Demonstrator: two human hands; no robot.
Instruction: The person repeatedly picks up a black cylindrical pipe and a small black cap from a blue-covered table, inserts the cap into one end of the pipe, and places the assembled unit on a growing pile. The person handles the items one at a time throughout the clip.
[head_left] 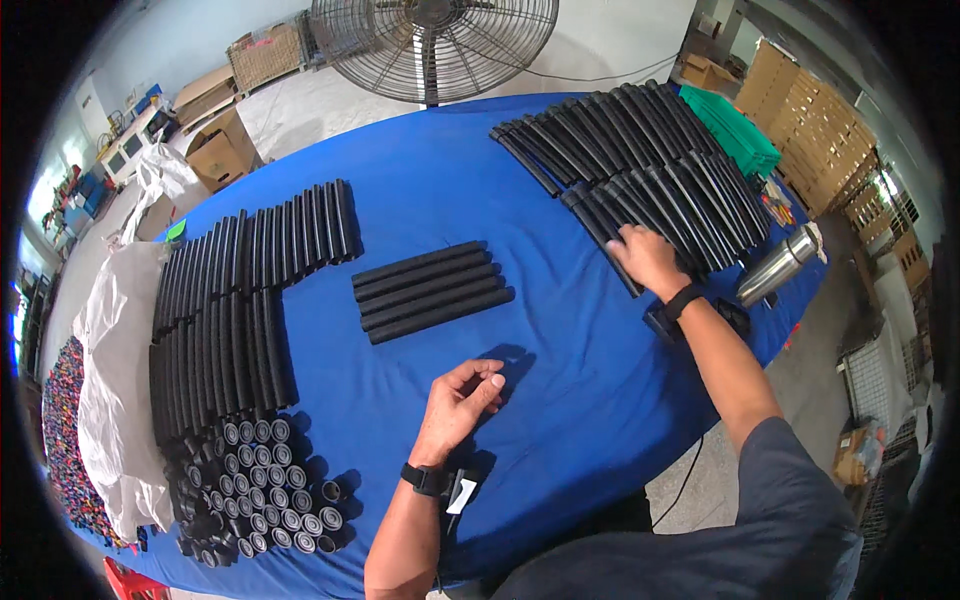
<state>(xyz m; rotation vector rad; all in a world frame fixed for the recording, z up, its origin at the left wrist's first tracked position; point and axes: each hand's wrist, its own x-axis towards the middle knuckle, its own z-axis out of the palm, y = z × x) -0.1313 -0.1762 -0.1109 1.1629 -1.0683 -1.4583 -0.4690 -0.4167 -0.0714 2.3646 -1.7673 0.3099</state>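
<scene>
On the blue worktop (560, 180) the right hand (648, 258) lies palm down on the near end of a long row of black foam tubes (670, 205) that slant away toward the far right; its fingers are spread flat over the tube ends, touching them rather than closed around any one, so the hand is open and grips nothing. A second row of the same tubes (600, 125) lies just behind that one, farther from the person. The left hand (462, 400) hovers over bare blue cloth near the middle of the worktop, fingers curled loosely inward toward the palm and thumb tucked near them; nothing shows in it, and it touches no tube. Just beyond that hand, between it and the far edge, a small group of five black tubes (430, 290) lies side by side, apart from both hands. To the left stand larger banks of black tubes (240, 300), and at the near left corner a cluster of short black caps (265, 490) sits on end. A steel flask (775, 268) lies near the right wrist, close to the worktop's edge, with a green crate (740, 125) beyond it.
</scene>
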